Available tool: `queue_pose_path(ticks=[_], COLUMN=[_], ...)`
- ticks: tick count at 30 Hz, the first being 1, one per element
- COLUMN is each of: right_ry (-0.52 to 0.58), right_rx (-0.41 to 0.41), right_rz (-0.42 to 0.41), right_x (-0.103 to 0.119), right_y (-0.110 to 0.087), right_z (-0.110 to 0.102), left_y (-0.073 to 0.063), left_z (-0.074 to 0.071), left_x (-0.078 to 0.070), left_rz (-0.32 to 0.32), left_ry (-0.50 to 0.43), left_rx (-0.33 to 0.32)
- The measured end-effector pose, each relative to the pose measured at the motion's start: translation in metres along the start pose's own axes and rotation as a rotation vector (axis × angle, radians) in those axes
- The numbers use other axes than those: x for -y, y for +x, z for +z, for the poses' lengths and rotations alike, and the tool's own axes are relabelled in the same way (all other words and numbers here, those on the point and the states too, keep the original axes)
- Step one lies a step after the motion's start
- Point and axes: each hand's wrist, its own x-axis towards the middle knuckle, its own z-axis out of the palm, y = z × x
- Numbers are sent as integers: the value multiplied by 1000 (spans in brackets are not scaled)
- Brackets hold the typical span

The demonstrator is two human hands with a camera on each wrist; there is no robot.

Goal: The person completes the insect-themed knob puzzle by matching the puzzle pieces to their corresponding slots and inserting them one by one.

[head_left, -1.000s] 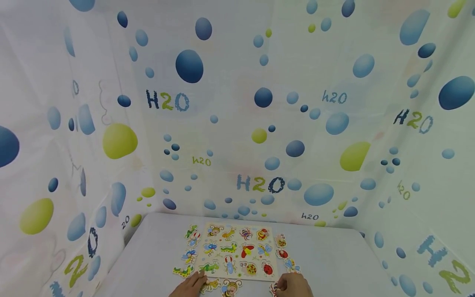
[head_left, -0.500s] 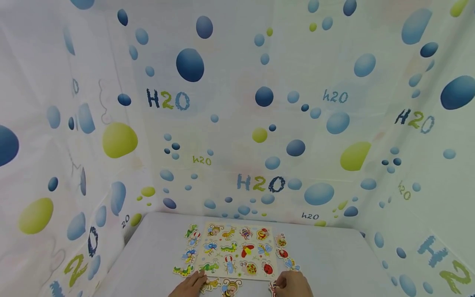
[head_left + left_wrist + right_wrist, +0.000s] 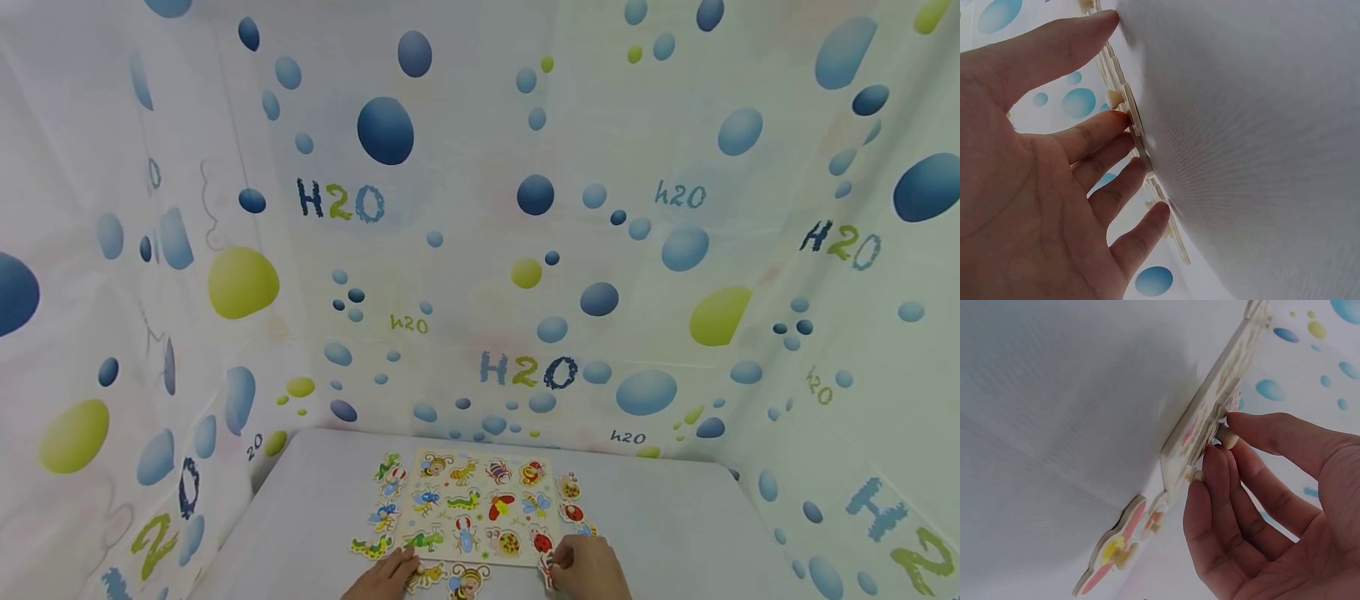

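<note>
My right hand (image 3: pixel 588 568) pinches the wooden knob (image 3: pixel 1227 437) of a flat puzzle piece (image 3: pixel 547 570) with red-striped legs, apparently a spider. The piece overlaps the near right corner of the wooden puzzle board (image 3: pixel 442 523) in the head view, close to the printed ladybird (image 3: pixel 541 542). In the right wrist view it is held over the board's face. My left hand (image 3: pixel 384 575) lies at the board's near left corner, fingers loosely extended. Its fingertips are right at the edges of the board and pieces in the left wrist view, beside an orange insect piece (image 3: pixel 426 577).
Loose knobbed pieces surround the board: a caterpillar (image 3: pixel 372 547) and a blue fly (image 3: pixel 384 515) on the left, a bee (image 3: pixel 468 580) in front, a ladybird piece (image 3: pixel 572 512) on the right. White table (image 3: pixel 675 533); patterned curtains (image 3: pixel 450 250) enclose it at the back and sides.
My right hand has moved slightly forward and left, bringing the spider piece from the table in front over the board's corner. It now covers more of the blue-winged piece. My left hand stays put.
</note>
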Motion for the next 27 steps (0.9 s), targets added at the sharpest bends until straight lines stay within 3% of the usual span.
queue_pose_path(ticks=[8, 15, 22, 27], right_ry=[-15, 7, 9, -15], right_rx=[3, -16, -20, -56], right_rz=[5, -27, -19, -67], right_x=[6, 10, 13, 13], right_y=[6, 14, 20, 22], right_z=[-5, -6, -4, -4], left_y=[-2, -1, -2, -1], left_z=[4, -2, -2, -2], left_x=[1, 0, -1, 0], left_rz=[53, -4, 2, 6], left_ry=[33, -15, -12, 0], left_rx=[-58, 5, 0, -5])
